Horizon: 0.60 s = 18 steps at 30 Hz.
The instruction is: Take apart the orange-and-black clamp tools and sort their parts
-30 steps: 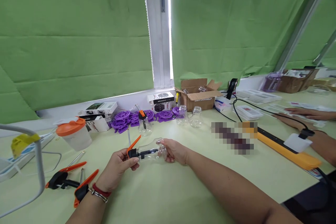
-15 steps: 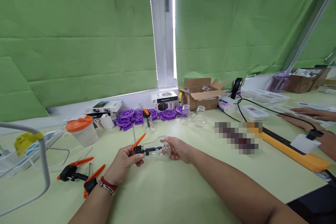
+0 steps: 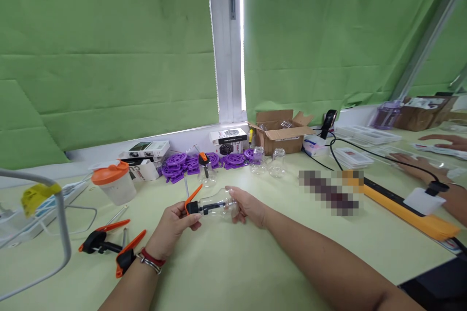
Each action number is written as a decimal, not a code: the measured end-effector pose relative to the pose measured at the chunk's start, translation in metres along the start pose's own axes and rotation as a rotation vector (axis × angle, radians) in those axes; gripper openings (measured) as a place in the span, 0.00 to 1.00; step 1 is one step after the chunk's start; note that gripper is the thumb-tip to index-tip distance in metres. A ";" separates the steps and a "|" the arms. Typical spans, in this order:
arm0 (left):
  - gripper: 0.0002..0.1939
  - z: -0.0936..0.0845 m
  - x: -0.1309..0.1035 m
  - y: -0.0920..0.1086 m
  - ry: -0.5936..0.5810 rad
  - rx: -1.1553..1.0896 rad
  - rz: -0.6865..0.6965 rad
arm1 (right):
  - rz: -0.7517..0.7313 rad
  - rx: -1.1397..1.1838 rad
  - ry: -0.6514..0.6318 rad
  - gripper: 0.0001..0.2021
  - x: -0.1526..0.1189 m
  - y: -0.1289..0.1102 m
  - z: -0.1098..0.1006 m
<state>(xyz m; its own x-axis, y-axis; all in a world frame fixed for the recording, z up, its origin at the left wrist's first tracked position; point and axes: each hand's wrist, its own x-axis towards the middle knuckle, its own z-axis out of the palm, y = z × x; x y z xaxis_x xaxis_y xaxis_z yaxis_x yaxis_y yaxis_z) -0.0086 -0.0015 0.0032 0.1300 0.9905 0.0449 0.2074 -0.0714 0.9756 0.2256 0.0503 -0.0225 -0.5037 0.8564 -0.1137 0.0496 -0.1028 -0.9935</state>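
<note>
Between my hands a clear, wide-based bottle (image 3: 215,203) lies on its side, its neck to the left. My left hand (image 3: 175,223) grips the black cap with an orange lever (image 3: 191,206) at the neck, fingers and thumb around it. A dark stem runs from the cap into the bottle. My right hand (image 3: 248,206) is closed around the bottle's base end. Near my left wrist lie two loose black caps with orange levers, one (image 3: 97,241) farther left and another (image 3: 126,258) partly behind the wrist.
A capped bottle (image 3: 206,175) and two clear bottles (image 3: 258,167) stand behind, before purple plastic parts (image 3: 175,161) and a cardboard box (image 3: 282,141). An orange-lidded cup (image 3: 115,184) and grey metal bar (image 3: 65,233) are left. Right are a yellow-black strip (image 3: 412,206) and another person's hands (image 3: 419,165).
My hands and the bottle stay almost in place, with a slight shift to the right. At the far right, the other person's hand has lifted and opened.
</note>
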 end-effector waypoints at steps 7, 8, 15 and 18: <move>0.15 0.010 -0.004 0.009 0.165 -0.020 -0.002 | -0.670 -0.851 0.218 0.34 -0.014 -0.012 0.006; 0.15 0.012 -0.005 0.010 0.180 0.011 0.008 | -0.693 -0.950 0.205 0.37 -0.014 -0.011 0.008; 0.18 0.024 -0.008 0.004 0.044 0.176 0.185 | -0.644 -1.075 0.297 0.36 -0.003 0.003 0.013; 0.22 0.024 -0.009 0.004 0.006 0.234 0.232 | -0.600 -0.949 0.336 0.35 0.003 0.008 0.006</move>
<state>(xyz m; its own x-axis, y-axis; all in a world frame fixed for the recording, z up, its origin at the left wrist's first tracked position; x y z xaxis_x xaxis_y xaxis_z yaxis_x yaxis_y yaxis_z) 0.0139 -0.0131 0.0017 0.1946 0.9453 0.2620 0.3903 -0.3196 0.8634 0.2199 0.0488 -0.0307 -0.4188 0.7444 0.5201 0.5766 0.6605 -0.4809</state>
